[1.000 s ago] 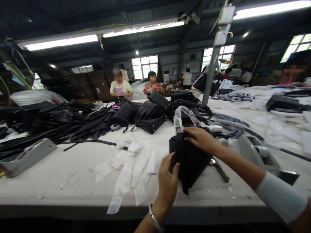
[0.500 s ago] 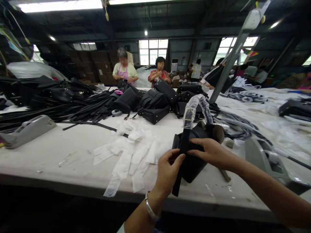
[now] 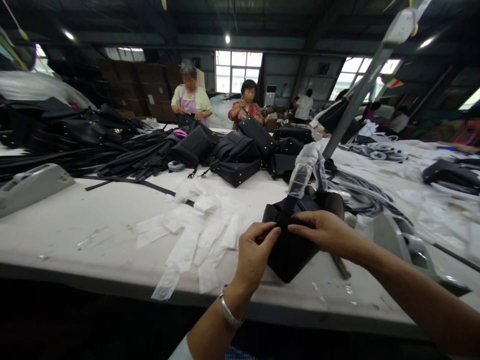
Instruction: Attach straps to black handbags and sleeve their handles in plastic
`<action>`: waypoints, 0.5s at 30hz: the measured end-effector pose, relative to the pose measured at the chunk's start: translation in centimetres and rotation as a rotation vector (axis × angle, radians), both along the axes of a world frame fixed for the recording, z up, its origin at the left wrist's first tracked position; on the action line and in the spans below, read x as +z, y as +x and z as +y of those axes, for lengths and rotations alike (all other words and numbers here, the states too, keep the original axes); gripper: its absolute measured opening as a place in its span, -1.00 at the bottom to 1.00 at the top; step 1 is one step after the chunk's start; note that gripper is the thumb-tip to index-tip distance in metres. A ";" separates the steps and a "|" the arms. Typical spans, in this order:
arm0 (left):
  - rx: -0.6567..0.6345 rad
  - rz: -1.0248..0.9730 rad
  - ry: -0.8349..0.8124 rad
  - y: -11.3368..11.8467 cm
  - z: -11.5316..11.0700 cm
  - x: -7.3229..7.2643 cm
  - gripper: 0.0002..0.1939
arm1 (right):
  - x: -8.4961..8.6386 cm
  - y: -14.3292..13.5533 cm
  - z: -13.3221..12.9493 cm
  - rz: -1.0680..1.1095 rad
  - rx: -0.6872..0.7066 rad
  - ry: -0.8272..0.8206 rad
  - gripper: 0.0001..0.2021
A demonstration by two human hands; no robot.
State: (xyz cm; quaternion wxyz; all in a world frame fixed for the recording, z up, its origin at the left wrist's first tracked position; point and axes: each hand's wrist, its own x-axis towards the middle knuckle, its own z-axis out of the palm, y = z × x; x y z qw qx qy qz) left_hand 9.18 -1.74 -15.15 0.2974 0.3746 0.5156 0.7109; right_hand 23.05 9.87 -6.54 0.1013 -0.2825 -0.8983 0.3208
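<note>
A black handbag (image 3: 290,262) stands near the table's front edge, its side towards me. Its handle (image 3: 300,177) arches above it in clear plastic wrap, with a buckle showing faintly through. My left hand (image 3: 253,255), a bracelet at the wrist, pinches the black strap (image 3: 287,207) running down the bag's side, thumb and fingers nearly together. From the right, my right hand (image 3: 326,232) closes thumb and fingers on the same strap. The strap's lower end cannot be made out against the black bag.
White wrapping strips (image 3: 191,240) lie left of the bag. Grey tape dispensers stand at left (image 3: 35,185) and right (image 3: 397,240). Further back are several black handbags (image 3: 234,155), a pile of black straps (image 3: 131,155) and a slanted metal post (image 3: 352,95). Two co-workers (image 3: 191,100) face me across the table.
The strap end that hung below my left hand no longer shows apart from the bag. The wrapped handle leans further right, and both hands have moved slightly. The whole view has shifted a little.
</note>
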 end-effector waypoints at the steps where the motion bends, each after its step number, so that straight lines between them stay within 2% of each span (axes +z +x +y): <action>1: 0.007 0.006 0.011 0.0 0.1 0.0 -0.81 | -0.1 0.1 0.0 0.010 0.005 0.018 -0.70; 9: 0.058 0.060 0.052 0.1 0.5 0.3 -0.88 | -0.3 0.4 -0.3 0.025 0.014 0.033 -0.69; 15: 0.104 0.131 0.067 0.2 0.6 1.1 -0.88 | -0.5 0.3 -0.8 0.025 0.012 0.131 -0.70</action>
